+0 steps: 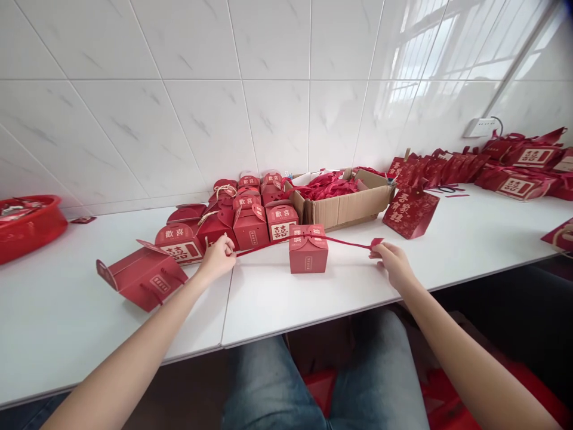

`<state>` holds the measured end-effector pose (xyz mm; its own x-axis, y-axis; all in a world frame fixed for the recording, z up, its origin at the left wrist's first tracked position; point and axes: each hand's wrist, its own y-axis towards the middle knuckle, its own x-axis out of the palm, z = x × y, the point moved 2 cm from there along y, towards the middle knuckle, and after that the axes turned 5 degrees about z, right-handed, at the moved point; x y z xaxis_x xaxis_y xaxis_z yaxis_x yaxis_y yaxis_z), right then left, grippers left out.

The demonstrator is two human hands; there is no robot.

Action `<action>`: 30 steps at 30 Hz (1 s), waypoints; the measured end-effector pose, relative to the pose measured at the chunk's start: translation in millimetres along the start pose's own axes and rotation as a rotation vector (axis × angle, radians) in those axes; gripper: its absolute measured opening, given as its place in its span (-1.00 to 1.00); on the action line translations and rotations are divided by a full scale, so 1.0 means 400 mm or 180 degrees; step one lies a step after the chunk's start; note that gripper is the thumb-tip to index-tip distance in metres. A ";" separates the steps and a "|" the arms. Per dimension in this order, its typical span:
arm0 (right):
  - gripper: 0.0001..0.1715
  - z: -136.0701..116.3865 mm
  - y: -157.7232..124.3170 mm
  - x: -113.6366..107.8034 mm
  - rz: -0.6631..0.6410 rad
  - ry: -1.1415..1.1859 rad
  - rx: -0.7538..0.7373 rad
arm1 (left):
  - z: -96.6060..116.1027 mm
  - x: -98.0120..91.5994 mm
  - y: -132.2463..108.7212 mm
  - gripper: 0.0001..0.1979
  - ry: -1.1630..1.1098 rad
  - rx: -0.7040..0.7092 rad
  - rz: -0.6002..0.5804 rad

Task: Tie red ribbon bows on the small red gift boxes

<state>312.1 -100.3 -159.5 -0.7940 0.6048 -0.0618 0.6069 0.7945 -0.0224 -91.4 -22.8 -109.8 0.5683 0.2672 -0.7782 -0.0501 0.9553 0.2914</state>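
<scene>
A small red gift box [308, 257] stands upright on the white table in front of me, its top flaps folded together. A red ribbon [347, 240] runs across the top of the box and stretches out to both sides. My left hand [219, 257] pinches the ribbon's left end, close to the grouped boxes. Out to the right, my right hand [391, 263] has its fingers closed on the other end, where a bit of ribbon sticks up. Neither hand touches the box itself.
Several closed red boxes [250, 230] crowd behind my left hand, with an open-flapped box [147, 278] beside them. A cardboard carton [349, 206] of ribbons sits behind. Right of it are a red bag-shaped box [410, 212], scissors [443, 189] and more boxes [519, 179]. A red basin [40, 239] stands far left.
</scene>
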 end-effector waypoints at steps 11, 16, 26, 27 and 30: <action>-0.80 0.030 0.002 -0.009 0.0028 0.0097 0.0101 | -0.023 0.027 0.007 -0.80 0.0567 0.0214 -0.0044; -0.80 0.042 0.007 -0.012 -0.0052 0.0072 0.0084 | -0.012 0.031 0.012 -0.81 0.0813 0.0402 -0.0011; -0.60 -0.098 -0.008 0.056 -0.0019 -0.0634 -0.2043 | 0.145 0.052 -0.029 -0.71 -0.0719 0.1192 -0.0441; -0.65 -0.110 -0.015 0.091 -0.0351 -0.0623 -0.1964 | 0.164 0.068 -0.021 -0.72 -0.1158 0.0849 -0.0585; -0.62 -0.120 -0.035 0.189 -0.1108 -0.0898 -0.1508 | 0.210 0.123 0.005 -0.66 -0.1624 0.0198 -0.1026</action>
<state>242.0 -62.9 -115.9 -0.8623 0.3211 -0.3915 0.1832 0.9186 0.3501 5.3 -18.5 -100.9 0.8697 -0.1435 -0.4723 0.2294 0.9647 0.1291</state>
